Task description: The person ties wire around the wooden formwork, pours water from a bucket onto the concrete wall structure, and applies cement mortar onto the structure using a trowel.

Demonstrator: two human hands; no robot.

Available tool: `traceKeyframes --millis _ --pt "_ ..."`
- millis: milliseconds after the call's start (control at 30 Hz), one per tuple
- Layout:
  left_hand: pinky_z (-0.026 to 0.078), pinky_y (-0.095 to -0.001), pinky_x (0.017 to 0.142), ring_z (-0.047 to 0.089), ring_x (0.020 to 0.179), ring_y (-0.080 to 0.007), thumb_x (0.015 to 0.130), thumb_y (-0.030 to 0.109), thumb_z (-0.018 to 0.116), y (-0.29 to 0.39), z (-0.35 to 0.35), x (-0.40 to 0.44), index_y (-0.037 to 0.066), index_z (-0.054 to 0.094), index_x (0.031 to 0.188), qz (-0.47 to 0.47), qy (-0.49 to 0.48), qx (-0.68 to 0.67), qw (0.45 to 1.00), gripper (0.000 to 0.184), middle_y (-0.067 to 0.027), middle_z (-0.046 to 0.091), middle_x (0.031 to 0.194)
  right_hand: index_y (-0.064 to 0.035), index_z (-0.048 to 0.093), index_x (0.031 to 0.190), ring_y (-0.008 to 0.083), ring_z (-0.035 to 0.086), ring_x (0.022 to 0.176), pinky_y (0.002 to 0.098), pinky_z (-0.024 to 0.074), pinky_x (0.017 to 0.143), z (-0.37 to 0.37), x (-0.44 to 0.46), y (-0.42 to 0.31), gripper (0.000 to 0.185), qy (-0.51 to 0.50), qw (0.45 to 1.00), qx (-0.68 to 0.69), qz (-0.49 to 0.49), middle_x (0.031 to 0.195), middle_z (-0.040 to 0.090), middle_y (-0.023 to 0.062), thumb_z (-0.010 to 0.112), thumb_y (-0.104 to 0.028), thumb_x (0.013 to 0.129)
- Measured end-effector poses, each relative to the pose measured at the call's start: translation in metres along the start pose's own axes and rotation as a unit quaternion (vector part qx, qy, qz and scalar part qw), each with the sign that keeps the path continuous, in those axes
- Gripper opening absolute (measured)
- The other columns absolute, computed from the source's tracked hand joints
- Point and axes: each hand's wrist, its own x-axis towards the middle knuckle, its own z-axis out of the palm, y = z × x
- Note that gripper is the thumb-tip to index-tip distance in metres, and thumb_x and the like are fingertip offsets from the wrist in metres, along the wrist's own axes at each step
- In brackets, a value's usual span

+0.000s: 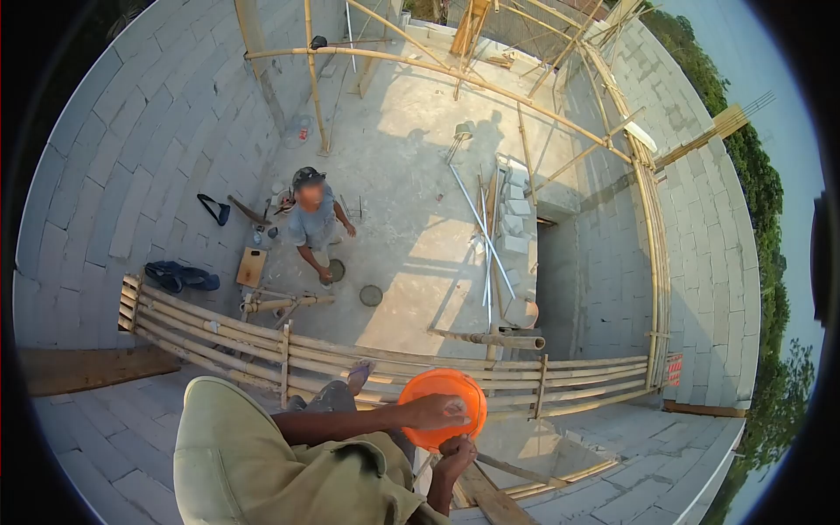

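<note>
The bucket (pixel 442 383) is at the lower middle of the view, mouth upward, in front of my torso and at the near side of the bamboo poles (pixel 201 325). Whether anything beneath supports it is not visible.

Right hand (pixel 456 455): at the near rim, fingers closed on it. Left hand (pixel 430 410): reaches across the mouth from the left, fingers over the interior. I cannot tell whether these fingers grip anything; the bucket's contents are also hidden from me.

Adjacent items: a foot (pixel 359 376) shows beside the poles, left of the bucket. A plank (pixel 490 494) lies below and to the right of the right hand. Beyond the poles, the floor (pixel 394 131) lies at a lower level. A co-worker (pixel 311 223) stands there, one arm lowered toward a round container (pixel 336 270); a second container (pixel 371 296) sits nearby. Pale blocks (pixel 514 223) and pipes (pixel 481 232) lie farther right.

Caution: the visible hold is at one side of the rim. Downward force from the left hand, or an uneven load, could tip the bucket. A slipping right-hand grip could drop it through or over the poles toward the floor. A misplaced foot on the round poles could upset both balance and bucket.
</note>
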Motion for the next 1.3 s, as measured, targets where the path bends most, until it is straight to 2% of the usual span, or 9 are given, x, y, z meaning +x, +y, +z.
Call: traceKeyframes --millis 133,267,367,633,700,833,1067,1200,1300 --pt "0.054 -0.0394 0.096 0.070 0.109 -0.0316 0.090 0.056 0.065 -0.021 -0.056 -0.030 -0.002 0.063 0.123 -0.129 0.042 0.195 0.971 0.067 -0.0204 0.072 0.115 -0.0165 0.028 0.061 0.0069 0.018 0.043 0.0289 0.0155 0.042 -0.009 -0.007 -0.049 0.044 0.013 0.999 0.052 -0.003 0.052 0.023 -0.0056 0.047 -0.021 0.101" --pt "0.051 -0.0443 0.090 0.069 0.102 -0.0324 0.094 0.062 0.062 -0.064 -0.061 -0.063 -0.003 0.075 0.105 -0.319 -0.211 0.255 0.888 0.068 -0.0238 0.073 0.105 -0.0176 0.031 0.062 0.0065 0.017 0.042 0.0284 0.0145 0.040 -0.032 -0.022 -0.092 0.044 0.047 0.997 0.061 -0.029 0.052 0.022 -0.0066 0.046 -0.026 0.102" --pt "0.050 -0.0442 0.091 0.068 0.099 -0.0253 0.097 0.063 0.058 0.007 -0.043 -0.084 -0.003 0.073 0.116 -0.225 -0.231 0.084 0.943 0.070 -0.0193 0.073 0.108 -0.0173 0.032 0.063 0.0065 0.016 0.041 0.0283 0.0139 0.039 -0.042 -0.030 -0.128 0.043 0.064 0.994 0.057 -0.063 0.052 0.022 -0.0067 0.046 -0.027 0.103" --pt "0.047 -0.0416 0.101 0.067 0.113 -0.0268 0.102 0.060 0.053 -0.049 0.008 -0.035 -0.002 0.065 0.129 -0.301 -0.281 0.057 0.909 0.069 -0.0216 0.067 0.130 -0.0131 0.042 0.067 0.0045 0.020 0.041 0.0270 0.0155 0.038 -0.084 -0.050 -0.214 0.038 0.123 0.982 0.052 -0.136 0.054 0.027 -0.0072 0.050 -0.021 0.103" --pt "0.050 -0.0372 0.094 0.066 0.103 -0.0205 0.100 0.052 0.062 -0.100 -0.004 -0.033 -0.004 0.066 0.124 -0.162 -0.281 -0.004 0.946 0.061 -0.0160 0.071 0.116 -0.0071 0.053 0.073 0.0043 0.024 0.042 0.0272 0.0196 0.039 -0.090 -0.057 -0.237 0.034 0.200 0.972 0.016 -0.122 0.054 0.030 -0.0068 0.053 -0.022 0.104" --pt "0.053 -0.0314 0.080 0.066 0.090 -0.0166 0.097 0.032 0.067 -0.088 -0.023 -0.005 -0.003 0.070 0.120 -0.167 -0.206 -0.003 0.964 0.042 -0.0114 0.073 0.100 -0.0069 0.057 0.088 0.0049 0.031 0.047 0.0263 0.0240 0.045 -0.102 -0.076 -0.290 0.025 0.214 0.969 -0.011 -0.121 0.059 0.035 -0.0075 0.052 -0.024 0.107" --pt "0.055 -0.0355 0.086 0.071 0.100 -0.0228 0.095 0.038 0.067 0.019 0.021 0.035 -0.003 0.062 0.133 -0.258 -0.205 0.104 0.938 0.057 -0.0170 0.074 0.108 -0.0075 0.057 0.088 0.0043 0.022 0.050 0.0247 0.0203 0.047 -0.137 -0.122 -0.370 0.029 0.199 0.957 0.054 -0.206 0.062 0.030 -0.0090 0.053 -0.028 0.108" --pt "0.053 -0.0395 0.095 0.065 0.118 -0.0275 0.099 0.042 0.061 0.128 0.114 0.064 -0.005 0.054 0.143 -0.105 -0.358 -0.006 0.928 0.065 -0.0199 0.067 0.128 -0.0065 0.058 0.088 0.0036 0.021 0.050 0.0247 0.0186 0.046 -0.151 -0.151 -0.408 0.030 0.196 0.941 0.043 -0.272 0.062 0.029 -0.0097 0.053 -0.028 0.108" --pt "0.041 -0.0471 0.110 0.046 0.141 -0.0315 0.100 0.051 0.056 0.197 0.188 0.075 -0.004 0.042 0.152 0.001 -0.478 -0.100 0.873 0.077 -0.0199 0.045 0.153 -0.0047 0.059 0.090 0.0028 0.019 0.049 0.0245 0.0173 0.045 -0.165 -0.169 -0.437 0.029 0.197 0.929 0.042 -0.312 0.061 0.028 -0.0099 0.052 -0.026 0.108"
